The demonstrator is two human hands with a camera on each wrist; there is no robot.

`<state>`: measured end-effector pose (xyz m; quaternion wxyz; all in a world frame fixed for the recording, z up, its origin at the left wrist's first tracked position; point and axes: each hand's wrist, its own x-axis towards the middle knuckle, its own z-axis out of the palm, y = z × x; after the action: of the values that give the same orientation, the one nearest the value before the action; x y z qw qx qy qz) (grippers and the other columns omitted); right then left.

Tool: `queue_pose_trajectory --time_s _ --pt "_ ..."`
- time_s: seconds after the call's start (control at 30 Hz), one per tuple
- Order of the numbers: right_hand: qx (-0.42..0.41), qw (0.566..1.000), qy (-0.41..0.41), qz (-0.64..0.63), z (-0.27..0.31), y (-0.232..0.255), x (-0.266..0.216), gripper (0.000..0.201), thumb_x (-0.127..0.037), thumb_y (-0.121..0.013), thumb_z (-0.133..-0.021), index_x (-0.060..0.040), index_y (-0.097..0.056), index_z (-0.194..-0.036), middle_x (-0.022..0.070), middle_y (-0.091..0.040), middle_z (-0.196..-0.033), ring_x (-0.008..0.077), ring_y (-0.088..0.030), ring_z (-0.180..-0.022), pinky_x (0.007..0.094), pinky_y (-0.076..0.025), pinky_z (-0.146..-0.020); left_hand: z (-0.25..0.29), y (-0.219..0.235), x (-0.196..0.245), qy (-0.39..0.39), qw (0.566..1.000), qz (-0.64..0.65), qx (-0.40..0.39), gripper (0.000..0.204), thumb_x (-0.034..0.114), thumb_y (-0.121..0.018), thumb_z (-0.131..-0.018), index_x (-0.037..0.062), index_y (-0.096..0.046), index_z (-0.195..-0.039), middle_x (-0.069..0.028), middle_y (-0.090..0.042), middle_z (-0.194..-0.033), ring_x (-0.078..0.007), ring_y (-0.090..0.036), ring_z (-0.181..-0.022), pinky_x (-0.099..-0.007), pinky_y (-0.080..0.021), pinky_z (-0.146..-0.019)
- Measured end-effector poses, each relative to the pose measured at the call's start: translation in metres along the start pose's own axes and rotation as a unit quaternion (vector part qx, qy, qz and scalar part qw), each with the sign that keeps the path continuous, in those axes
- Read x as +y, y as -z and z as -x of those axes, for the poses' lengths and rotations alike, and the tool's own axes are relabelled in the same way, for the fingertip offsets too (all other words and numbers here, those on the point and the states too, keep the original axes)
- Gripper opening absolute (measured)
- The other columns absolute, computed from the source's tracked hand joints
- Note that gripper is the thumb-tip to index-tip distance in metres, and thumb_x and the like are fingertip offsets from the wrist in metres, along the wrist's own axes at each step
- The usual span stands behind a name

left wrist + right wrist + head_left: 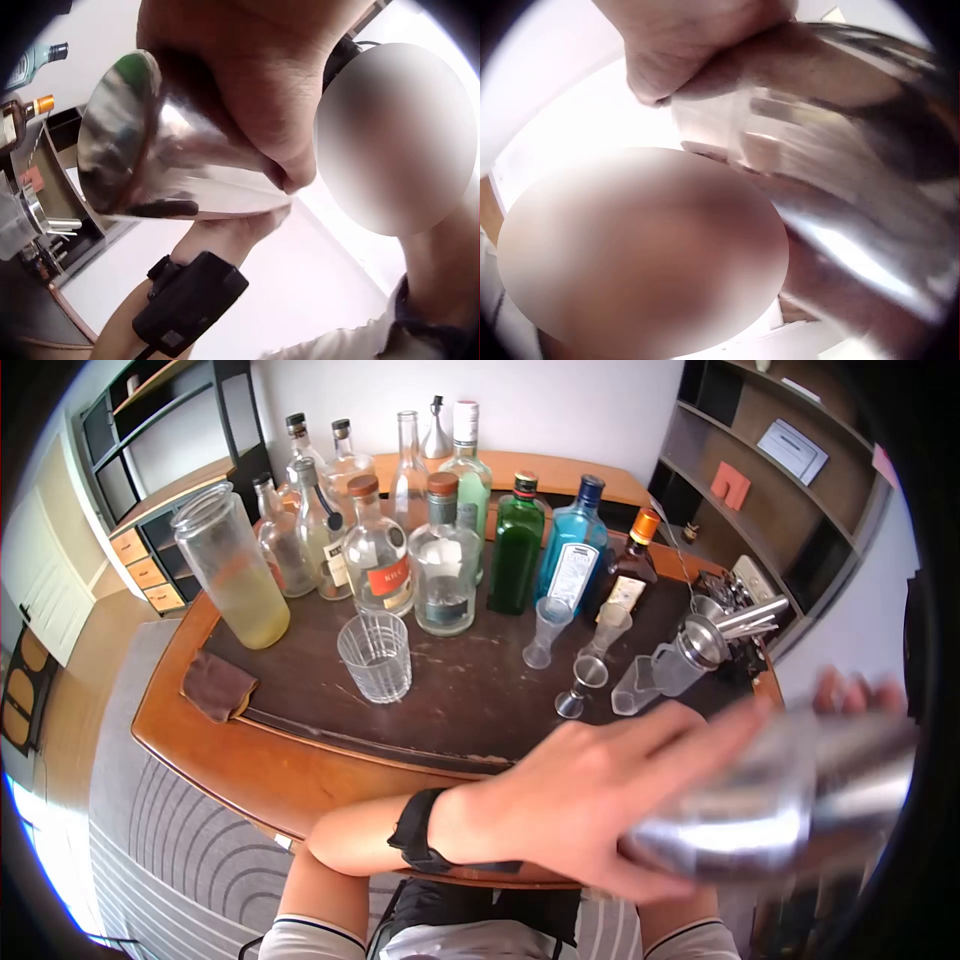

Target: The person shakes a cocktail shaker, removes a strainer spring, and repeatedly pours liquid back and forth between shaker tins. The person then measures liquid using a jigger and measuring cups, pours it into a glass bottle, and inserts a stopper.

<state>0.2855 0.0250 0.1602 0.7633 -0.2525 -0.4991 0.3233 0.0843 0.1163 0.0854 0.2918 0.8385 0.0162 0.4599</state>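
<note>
At the right of the head view, a metal shaker (pixel 740 830) is held in the air on its side, blurred. My left hand (pixel 590 790) grips its near end, fingers spread over the top and thumb below. Beyond it, blurred fingers of my right hand (pixel 850 695) show at the far end. The left wrist view has my left hand (pixel 255 75) wrapped over the shaker (pixel 202 161), with my other hand under it. In the right wrist view, my right hand (pixel 705 41) grips the shiny metal (pixel 840 150). Most fingertips are hidden.
Several bottles stand along the back of the dark table (pixel 460 705). Nearer are a cut glass (pixel 376 660), a tall jar (pixel 235 570) of yellowish liquid and a brown cloth (pixel 218 685). Jiggers (pixel 571 703), a strainer (pixel 703 642) and a clear pitcher (pixel 680 668) stand near the shaker.
</note>
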Motion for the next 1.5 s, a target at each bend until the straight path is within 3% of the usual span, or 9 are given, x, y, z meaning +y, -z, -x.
queue_pose_trajectory --time_s 0.17,0.27,0.4,0.7,0.77,0.83,0.93,1.1,1.5 --pt "-0.134 0.99 0.024 0.034 0.023 0.08 -0.008 0.039 -0.032 -0.048 -0.104 -0.0015 -0.059 -0.127 0.0177 -0.064 -0.112 0.0287 -0.057 -0.094 0.039 -0.047 -0.093 0.0 -0.004 0.009 -0.154 0.983 -0.098 0.026 0.106 0.042 -0.083 -0.065 0.0079 -0.037 -0.154 -0.0136 -0.056 -0.105 -0.0281 -0.063 -0.072 -0.0365 -0.055 -0.055" --pt "-0.058 0.997 -0.01 0.059 -0.031 -0.143 0.07 0.042 -0.032 -0.046 -0.105 0.0002 -0.055 -0.131 0.0181 -0.063 -0.116 0.0249 -0.058 -0.098 0.0361 -0.048 -0.095 -0.002 0.0 0.008 -0.001 1.0 -0.008 0.026 0.105 0.04 -0.082 -0.063 0.0079 -0.039 -0.153 -0.0135 -0.056 -0.106 -0.0282 -0.065 -0.074 -0.0376 -0.056 -0.055" --pt "0.031 0.996 -0.037 0.078 0.022 0.054 -0.012 0.046 -0.031 -0.043 -0.107 0.0024 -0.05 -0.137 0.0186 -0.061 -0.12 0.0197 -0.06 -0.102 0.0323 -0.048 -0.097 0.0 -0.006 0.0 -0.134 0.989 -0.062 0.019 0.106 0.036 -0.082 -0.066 0.0064 -0.033 -0.156 -0.0142 -0.057 -0.105 -0.0295 -0.066 -0.073 -0.0381 -0.056 -0.054" --pt "0.178 0.974 -0.032 0.134 -0.013 0.031 0.002 0.048 -0.032 -0.041 -0.109 0.0027 -0.045 -0.142 0.0176 -0.06 -0.122 0.0153 -0.062 -0.106 0.0291 -0.05 -0.099 0.005 -0.018 0.022 -0.159 0.983 -0.052 0.082 0.1 0.034 -0.082 -0.065 0.0103 -0.038 -0.152 -0.0134 -0.054 -0.098 -0.0264 -0.063 -0.07 -0.0368 -0.055 -0.055" --pt "0.219 0.963 -0.012 0.158 -0.017 0.04 0.002 0.047 -0.033 -0.041 -0.108 0.001 -0.046 -0.14 0.0166 -0.06 -0.12 0.0167 -0.062 -0.105 0.0302 -0.05 -0.099 -0.001 -0.01 0.014 -0.073 0.996 -0.059 0.009 0.104 0.069 -0.078 -0.065 0.0232 -0.044 -0.152 -0.0078 -0.067 -0.104 -0.0173 -0.067 -0.067 -0.0211 -0.052 -0.045" --pt "0.254 0.95 0.013 0.18 -0.018 0.072 -0.007 0.045 -0.034 -0.042 -0.108 -0.0007 -0.048 -0.137 0.0156 -0.06 -0.118 0.018 -0.062 -0.104 0.0313 -0.05 -0.098 0.003 0.0 0.016 0.053 0.998 -0.004 0.02 0.102 0.037 -0.081 -0.068 0.0028 -0.036 -0.153 -0.0128 -0.052 -0.097 -0.0242 -0.062 -0.068 -0.0359 -0.054 -0.054" --pt "0.305 0.928 0.055 0.206 -0.017 0.108 -0.01 0.042 -0.035 -0.043 -0.107 -0.0033 -0.05 -0.134 0.0141 -0.06 -0.115 0.0201 -0.061 -0.102 0.0329 -0.051 -0.097 0.001 -0.002 0.014 -0.165 0.98 -0.091 0.072 0.108 0.038 -0.082 -0.068 0.0026 -0.03 -0.155 -0.0145 -0.054 -0.099 -0.0296 -0.062 -0.062 -0.0372 -0.052 -0.049" --pt "0.363 0.896 0.088 0.238 -0.016 0.11 0.0 0.04 -0.037 -0.044 -0.106 -0.006 -0.052 -0.131 0.0127 -0.06 -0.112 0.0223 -0.061 -0.101 0.0349 -0.051 -0.097 0.001 0.005 -0.002 0.017 0.999 -0.032 0.031 0.108 0.037 -0.083 -0.065 0.0053 -0.032 -0.155 -0.0135 -0.055 -0.097 -0.0309 -0.063 -0.064 -0.0385 -0.053 -0.051" --pt "0.456 0.858 0.094 0.217 -0.023 0.047 0.035 0.044 -0.04 -0.043 -0.106 -0.0081 -0.05 -0.135 0.0153 -0.058 -0.119 0.0244 -0.06 -0.109 0.0391 -0.05 -0.101 0.001 0.006 0.007 -0.129 0.989 -0.066 -0.014 0.111 0.035 -0.082 -0.062 0.0049 -0.03 -0.156 -0.0149 -0.055 -0.101 -0.0312 -0.064 -0.074 -0.0404 -0.055 -0.055"
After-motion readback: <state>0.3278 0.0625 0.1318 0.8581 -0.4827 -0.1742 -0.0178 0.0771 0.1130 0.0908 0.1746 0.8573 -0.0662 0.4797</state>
